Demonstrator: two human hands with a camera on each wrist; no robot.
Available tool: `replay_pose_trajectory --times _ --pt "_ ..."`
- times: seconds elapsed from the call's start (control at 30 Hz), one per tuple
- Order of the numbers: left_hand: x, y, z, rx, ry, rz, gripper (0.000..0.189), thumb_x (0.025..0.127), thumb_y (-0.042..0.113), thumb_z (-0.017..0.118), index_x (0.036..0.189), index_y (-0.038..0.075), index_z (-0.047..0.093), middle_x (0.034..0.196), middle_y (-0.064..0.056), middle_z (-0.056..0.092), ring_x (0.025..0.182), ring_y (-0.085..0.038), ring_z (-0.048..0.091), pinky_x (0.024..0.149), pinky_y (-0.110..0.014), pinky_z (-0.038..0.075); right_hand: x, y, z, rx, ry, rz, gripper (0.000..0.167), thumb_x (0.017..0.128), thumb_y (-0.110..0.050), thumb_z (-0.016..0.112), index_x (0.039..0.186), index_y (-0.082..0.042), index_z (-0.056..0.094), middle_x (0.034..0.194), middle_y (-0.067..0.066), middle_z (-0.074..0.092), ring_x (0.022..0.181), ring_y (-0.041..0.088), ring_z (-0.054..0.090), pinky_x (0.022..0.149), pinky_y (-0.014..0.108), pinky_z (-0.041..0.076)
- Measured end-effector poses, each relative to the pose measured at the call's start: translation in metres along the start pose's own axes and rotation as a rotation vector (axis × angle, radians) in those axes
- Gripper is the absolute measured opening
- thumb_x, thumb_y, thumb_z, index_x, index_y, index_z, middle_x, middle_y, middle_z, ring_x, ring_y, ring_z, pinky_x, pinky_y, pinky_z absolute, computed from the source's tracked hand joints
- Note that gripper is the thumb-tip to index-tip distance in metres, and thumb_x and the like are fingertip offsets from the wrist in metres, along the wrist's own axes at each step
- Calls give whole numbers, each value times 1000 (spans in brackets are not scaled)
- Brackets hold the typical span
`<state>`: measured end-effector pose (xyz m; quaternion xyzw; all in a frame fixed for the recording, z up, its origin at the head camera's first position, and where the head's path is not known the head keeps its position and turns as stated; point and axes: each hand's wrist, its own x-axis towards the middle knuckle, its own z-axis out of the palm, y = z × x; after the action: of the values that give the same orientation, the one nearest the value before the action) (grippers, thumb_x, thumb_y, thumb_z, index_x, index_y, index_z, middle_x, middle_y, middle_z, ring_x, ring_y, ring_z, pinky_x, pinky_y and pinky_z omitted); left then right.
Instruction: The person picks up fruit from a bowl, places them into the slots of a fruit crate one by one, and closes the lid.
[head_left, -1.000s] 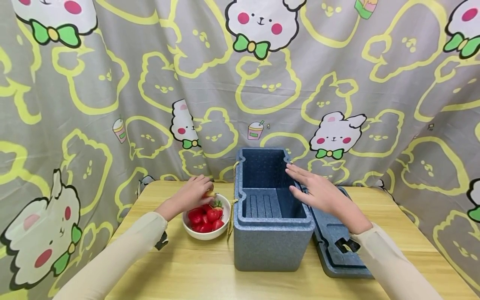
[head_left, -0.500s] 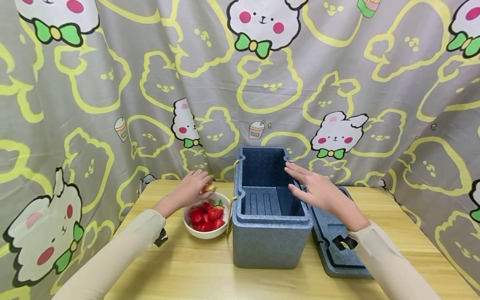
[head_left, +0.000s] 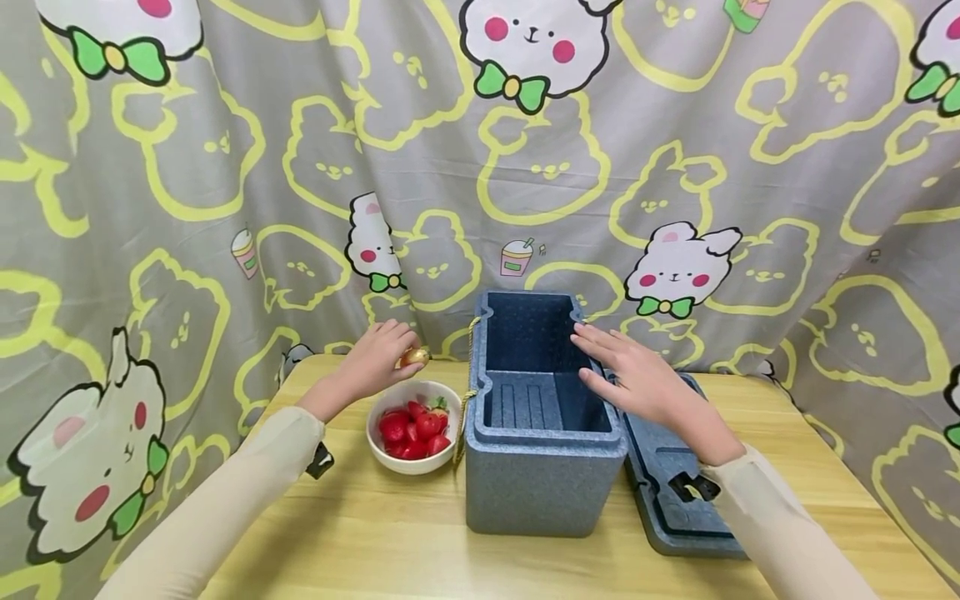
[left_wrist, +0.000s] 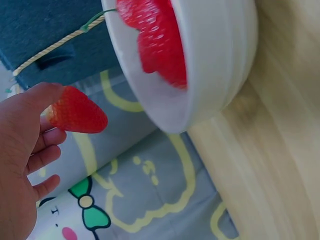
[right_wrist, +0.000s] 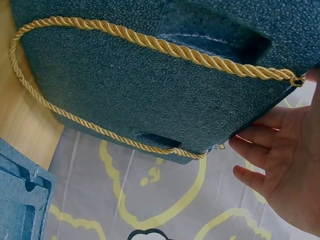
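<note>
Above the back of a white bowl [head_left: 415, 468], my left hand [head_left: 375, 358] pinches a strawberry [left_wrist: 79, 112] between thumb and fingers. In the left wrist view the fruit's red tip points away from the palm, towards the bowl. Several red strawberries [head_left: 414, 432] lie inside the bowl; one shows green leaves. To the right of it stands a lidless blue-grey foam box [head_left: 543, 496], its visible floor ribbed and bare. My right hand [head_left: 633, 379] has its fingers extended and touches the box's right rim. In the right wrist view the fingers lie along the box's edge.
A matching foam lid [head_left: 686, 508] lies on the wooden table [head_left: 375, 542] right of the box, partly under my right forearm. Gold twisted rope [right_wrist: 150, 46] hangs on the box's sides. A patterned grey curtain [head_left: 420, 150] closes off the back.
My left hand has risen out of the bowl and back a little, lifting a strawberry. The right hand stays at the box's rim.
</note>
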<state>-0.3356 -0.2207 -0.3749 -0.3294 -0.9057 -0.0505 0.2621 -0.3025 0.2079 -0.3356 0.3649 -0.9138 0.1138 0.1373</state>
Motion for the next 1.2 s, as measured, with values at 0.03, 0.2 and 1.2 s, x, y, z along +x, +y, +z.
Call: replay_pose_trajectory --times 0.03,0.2,1.2 --pt "1 -1 -2 6 3 -2 26 87 26 80 92 8 63 87 -4 58 85 -24 50 82 -44 44 0 0 0 -5 -1 -1 59 104 -37 53 154 -8 45 163 13 38 150 33 38 121 57 27" --pt "6 -3 -13 34 24 -7 26 88 28 79 93 8 63 88 -6 59 84 -25 50 80 -43 44 -1 0 1 -6 3 2 57 103 -34 55 154 -8 45 163 12 38 149 37 38 120 59 28" --pt "88 37 -60 -5 190 74 27 96 31 71 106 7 65 98 -6 61 93 -26 53 80 -38 44 -1 0 -1 -21 -7 -12 58 105 -38 51 154 -7 44 164 12 37 149 38 37 117 59 32"
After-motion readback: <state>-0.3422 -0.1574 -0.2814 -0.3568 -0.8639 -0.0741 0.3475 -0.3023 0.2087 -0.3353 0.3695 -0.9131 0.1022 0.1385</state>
